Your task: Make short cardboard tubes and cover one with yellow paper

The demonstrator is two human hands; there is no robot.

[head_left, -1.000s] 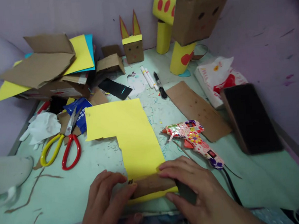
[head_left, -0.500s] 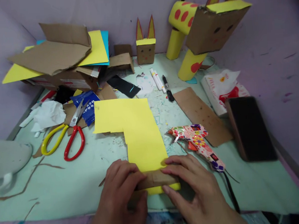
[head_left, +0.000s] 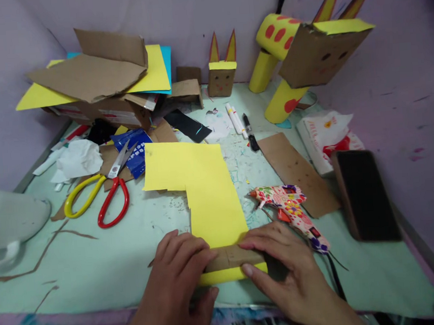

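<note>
An L-shaped yellow paper sheet (head_left: 200,188) lies on the pale green table (head_left: 98,270). A small brown cardboard piece (head_left: 233,257) sits across the sheet's near end. My left hand (head_left: 176,279) grips the piece's left end, fingers curled over it and thumb below. My right hand (head_left: 284,266) pinches its right end between fingers on top and thumb at the near edge. A strip of yellow paper shows just below the cardboard.
A patterned glue gun (head_left: 290,209) with a black cord lies right of my hands. Red-and-yellow scissors (head_left: 100,195), a cardboard strip (head_left: 295,172), markers (head_left: 236,119), a dark phone (head_left: 366,194), a stack of cardboard and paper (head_left: 96,82) and cardboard animal figures (head_left: 306,52) surround the sheet.
Both hands have closed in on the cardboard piece, my left hand sliding right over its end. The view has tilted up and shifted slightly; the sheet stays in place.
</note>
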